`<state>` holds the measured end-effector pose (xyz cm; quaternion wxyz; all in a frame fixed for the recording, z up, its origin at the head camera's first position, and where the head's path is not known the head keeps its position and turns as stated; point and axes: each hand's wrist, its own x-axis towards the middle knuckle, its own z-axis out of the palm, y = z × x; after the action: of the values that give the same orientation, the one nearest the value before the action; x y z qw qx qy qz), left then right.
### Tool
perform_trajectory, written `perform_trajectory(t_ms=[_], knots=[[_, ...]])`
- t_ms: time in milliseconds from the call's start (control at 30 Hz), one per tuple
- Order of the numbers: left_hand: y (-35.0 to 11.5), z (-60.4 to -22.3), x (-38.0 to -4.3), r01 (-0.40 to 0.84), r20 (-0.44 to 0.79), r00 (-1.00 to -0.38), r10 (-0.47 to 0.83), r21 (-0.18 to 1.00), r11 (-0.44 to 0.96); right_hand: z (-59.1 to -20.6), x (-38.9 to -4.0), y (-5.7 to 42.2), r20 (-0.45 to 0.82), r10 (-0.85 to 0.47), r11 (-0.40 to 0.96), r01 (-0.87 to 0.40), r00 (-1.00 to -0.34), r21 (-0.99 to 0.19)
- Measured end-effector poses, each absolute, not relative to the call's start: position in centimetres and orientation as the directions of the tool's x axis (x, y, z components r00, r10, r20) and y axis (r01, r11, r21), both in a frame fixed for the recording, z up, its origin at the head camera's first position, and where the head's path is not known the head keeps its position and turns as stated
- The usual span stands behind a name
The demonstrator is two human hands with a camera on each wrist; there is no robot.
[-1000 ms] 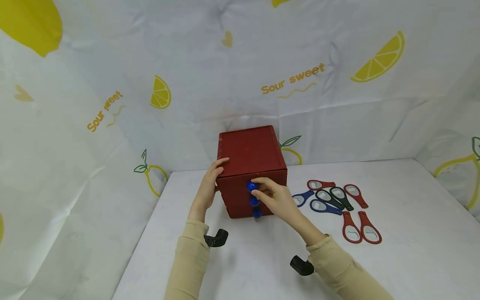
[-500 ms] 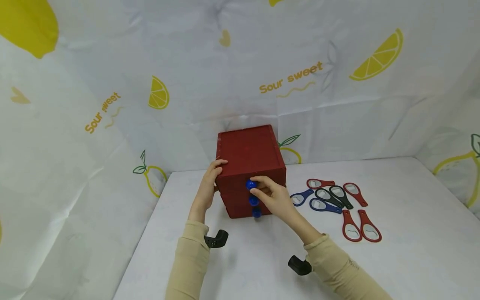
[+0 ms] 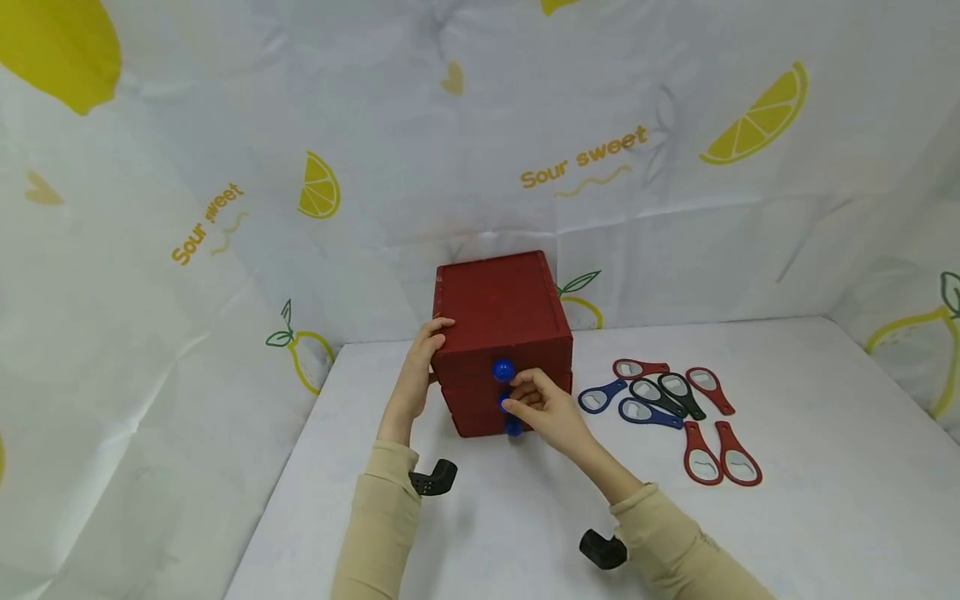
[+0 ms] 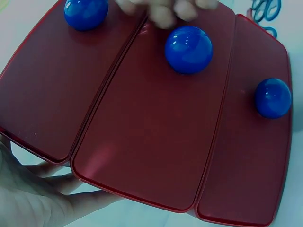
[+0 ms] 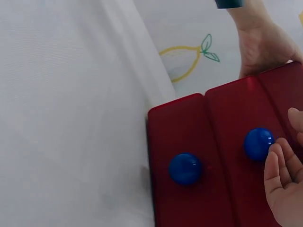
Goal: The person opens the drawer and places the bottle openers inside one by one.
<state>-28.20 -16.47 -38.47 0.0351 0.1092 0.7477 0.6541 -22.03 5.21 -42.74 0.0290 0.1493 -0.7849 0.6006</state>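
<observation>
A small dark red drawer cabinet (image 3: 495, 302) stands on the white table with three drawer fronts, each bearing a round blue knob. My left hand (image 3: 411, 379) rests against its left side, fingertips at the top edge; in the left wrist view those fingers lie fairly straight along the side. My right hand (image 3: 547, 408) is in front of the cabinet, fingers loosely bent beside the middle knob (image 5: 259, 144). Its thumb stands apart from the fingers, and whether they touch the knob is unclear. Above it the top knob (image 3: 503, 370) is free; below sits the bottom knob (image 3: 513, 427).
Right of the cabinet lie several bottle openers (image 3: 738, 467) in red, blue and black, with metal centres. A white lemon-print cloth (image 3: 675, 233) hangs behind the table. Black wrist mounts (image 3: 603, 550) project from both sleeves.
My right hand has let go of the top knob and moved down to the middle knob. The left hand stays against the cabinet, and the bottle openers lie where they were.
</observation>
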Motion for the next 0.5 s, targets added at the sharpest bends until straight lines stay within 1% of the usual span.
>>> perform_trajectory(t_ms=[167,300,400,500], knots=[[-16.5,-38.6,-28.2,0.111,0.085,-0.976,0.201,0.986,0.125,-44.3,-22.2,4.9,0.261,-0.18,0.318,-0.308,-0.948,-0.897],[-16.4,-38.0,-27.8,0.091,0.062,-0.976,0.211,0.987,0.129,-45.0,-22.0,4.7,0.229,-0.19,0.375,-0.286,-0.955,-0.882],[-16.2,-37.1,-27.0,0.088,0.059,-0.974,0.218,0.988,0.128,-45.2,-21.9,4.7,0.194,-0.201,0.381,-0.259,-0.96,-0.888],[-16.0,-36.3,-26.4,0.098,0.067,-0.972,0.223,0.987,0.128,-45.2,-21.8,4.6,0.193,-0.193,0.381,-0.255,-0.962,-0.889]])
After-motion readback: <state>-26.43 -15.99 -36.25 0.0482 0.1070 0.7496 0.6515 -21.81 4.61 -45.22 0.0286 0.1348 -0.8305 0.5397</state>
